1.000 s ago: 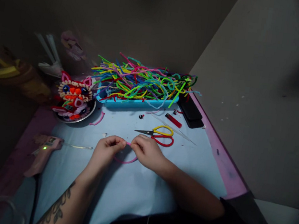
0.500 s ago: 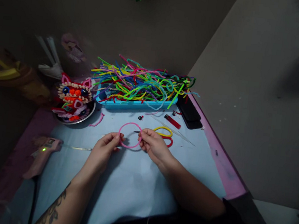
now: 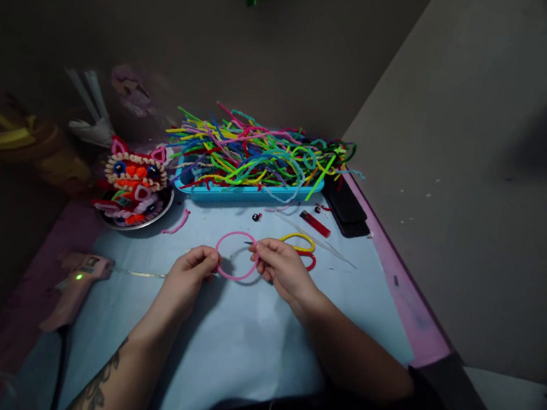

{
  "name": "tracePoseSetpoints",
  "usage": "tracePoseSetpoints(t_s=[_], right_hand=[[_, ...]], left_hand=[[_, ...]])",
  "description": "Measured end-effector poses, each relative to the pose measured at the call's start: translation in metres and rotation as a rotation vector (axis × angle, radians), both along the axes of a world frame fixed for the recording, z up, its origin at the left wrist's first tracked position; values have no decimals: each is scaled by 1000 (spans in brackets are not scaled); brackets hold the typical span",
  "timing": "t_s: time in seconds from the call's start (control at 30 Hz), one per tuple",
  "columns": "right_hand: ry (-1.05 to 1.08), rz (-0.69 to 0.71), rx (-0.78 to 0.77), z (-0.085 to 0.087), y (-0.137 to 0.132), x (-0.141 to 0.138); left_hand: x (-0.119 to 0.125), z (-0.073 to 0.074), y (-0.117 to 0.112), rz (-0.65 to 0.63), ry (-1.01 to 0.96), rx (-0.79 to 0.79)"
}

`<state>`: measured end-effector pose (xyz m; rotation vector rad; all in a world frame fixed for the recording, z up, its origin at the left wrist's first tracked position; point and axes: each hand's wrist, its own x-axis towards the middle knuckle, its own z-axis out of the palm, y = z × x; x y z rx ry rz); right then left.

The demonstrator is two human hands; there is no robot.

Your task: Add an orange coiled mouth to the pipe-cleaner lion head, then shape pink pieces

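Between my two hands a pink pipe cleaner ring (image 3: 232, 277) is held up above the pale blue table cover. My left hand (image 3: 191, 271) pinches its left side between thumb and fingers. On the opposite side, the fingertips of my right hand (image 3: 283, 267) grip the ring. Scissors with one yellow and one red handle loop (image 3: 299, 241) lie just behind my right hand, which hides part of them; their dark tip shows through the ring.
A blue tray (image 3: 239, 195) heaped with colourful pipe cleaners stands at the back. To its left is a metal bowl (image 3: 165, 207) of fuzzy figures. A glue gun (image 3: 75, 290) with a lit green light lies left. A red lighter (image 3: 315, 224) and black phone (image 3: 346, 208) lie right.
The ring has tilted and dropped slightly toward me, looking a little taller. Both hands keep their pinch, with the fingers of my left hand curled in more.
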<state>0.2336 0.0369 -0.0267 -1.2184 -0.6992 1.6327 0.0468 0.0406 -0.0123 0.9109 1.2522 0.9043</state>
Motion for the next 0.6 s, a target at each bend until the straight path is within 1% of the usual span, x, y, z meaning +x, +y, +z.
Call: tracePoseSetpoints(t_s=[0.23,0.37,0.5,0.6], right_hand=[[-85,16,42,-4,-1,-2],[-110,34,37,-3,-1,-1],[-166,104,43,-1,-2,-1],[-158,156,39,-1,-3,-1]], left_hand=[[-2,-2,0,15,-17,-8],[0,1,1,-3,46,41],[1,3,1,-2,86,89],[-1,0,1,21,65,69]])
